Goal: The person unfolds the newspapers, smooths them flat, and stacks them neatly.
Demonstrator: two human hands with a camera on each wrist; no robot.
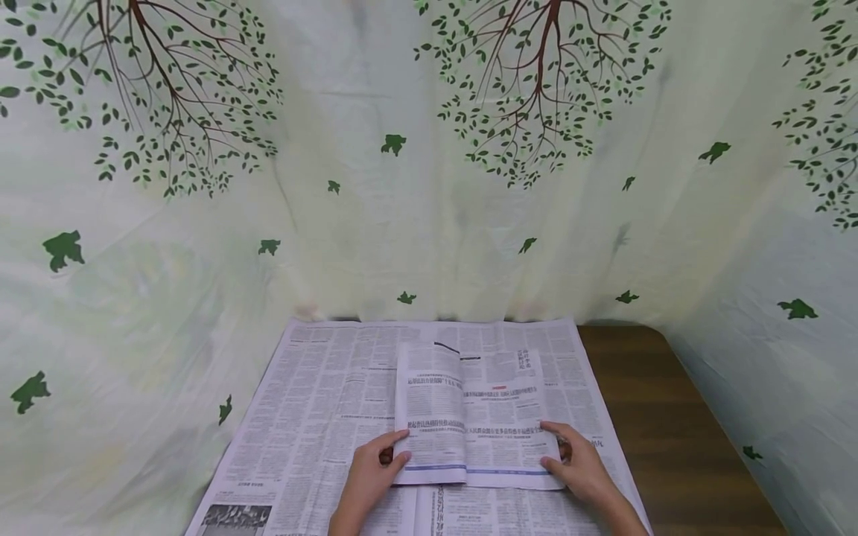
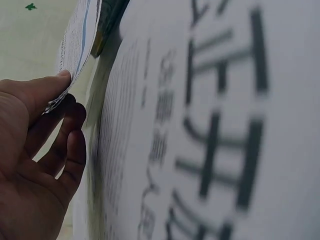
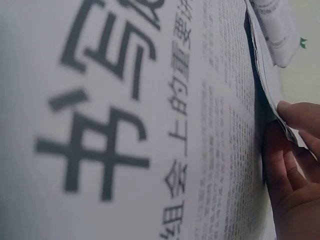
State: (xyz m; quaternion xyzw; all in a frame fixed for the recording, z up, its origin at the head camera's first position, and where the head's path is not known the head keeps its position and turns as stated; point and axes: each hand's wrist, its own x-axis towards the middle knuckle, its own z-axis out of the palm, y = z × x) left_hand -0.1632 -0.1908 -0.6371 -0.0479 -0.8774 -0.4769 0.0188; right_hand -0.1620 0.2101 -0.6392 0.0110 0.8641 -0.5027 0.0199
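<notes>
A folded newspaper (image 1: 503, 417) lies in the middle of a larger spread-out newspaper (image 1: 322, 387), with a vertical fold line dividing its two panels. At its left edge, near the lower corner, my left hand (image 1: 375, 469) pinches the paper; the left wrist view shows thumb and fingers on either side of the layered edge (image 2: 82, 55). My right hand (image 1: 582, 465) pinches the opposite edge, and the right wrist view shows several paper layers (image 3: 270, 85) between thumb and fingers. Under the folded paper, a dark green strip (image 2: 107, 25) shows in the left wrist view; its kind cannot be made out.
The spread newspaper covers most of a brown wooden table (image 1: 670, 417), whose bare wood shows on the right. Behind and on both sides hangs a pale curtain (image 1: 429, 223) printed with trees and green leaves, close to the table's edges.
</notes>
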